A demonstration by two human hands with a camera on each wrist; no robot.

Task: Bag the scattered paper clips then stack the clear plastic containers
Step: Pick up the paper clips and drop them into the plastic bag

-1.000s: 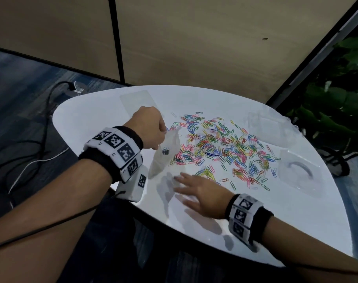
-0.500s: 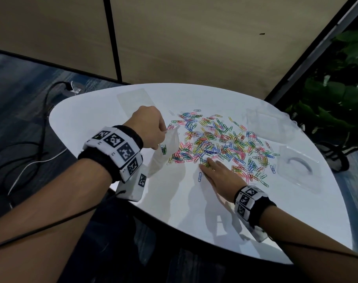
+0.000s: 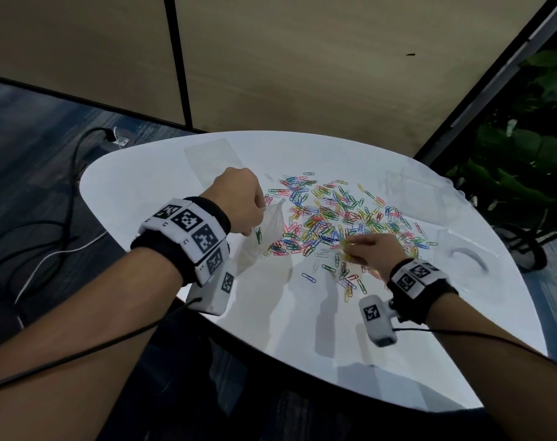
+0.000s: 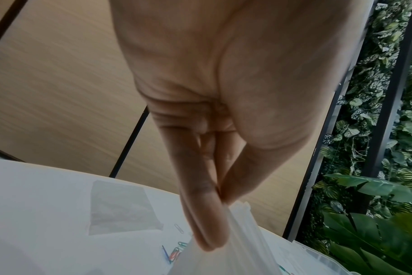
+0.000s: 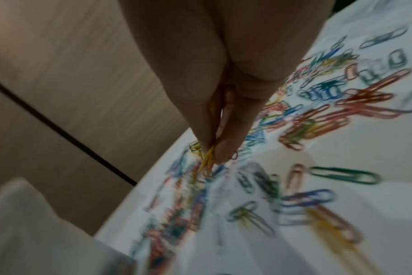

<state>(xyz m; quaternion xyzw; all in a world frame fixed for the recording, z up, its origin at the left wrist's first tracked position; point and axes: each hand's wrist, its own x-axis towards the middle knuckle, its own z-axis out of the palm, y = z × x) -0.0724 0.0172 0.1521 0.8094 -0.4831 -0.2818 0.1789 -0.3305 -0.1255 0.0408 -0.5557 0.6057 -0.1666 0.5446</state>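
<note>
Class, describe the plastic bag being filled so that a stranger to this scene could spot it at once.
Start at the white table, then the heap of coloured paper clips. At the heap's left edge, the left hand pinches a clear bag up by its top. Unlike the spare bag lying flat behind, it holds clips.

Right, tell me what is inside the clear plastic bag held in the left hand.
The clear plastic bag, pinched at its top edge by the left hand, shows one small dark green paper clip through its side. The wrist blocks its lower part, so any clips there stay unseen.
</note>
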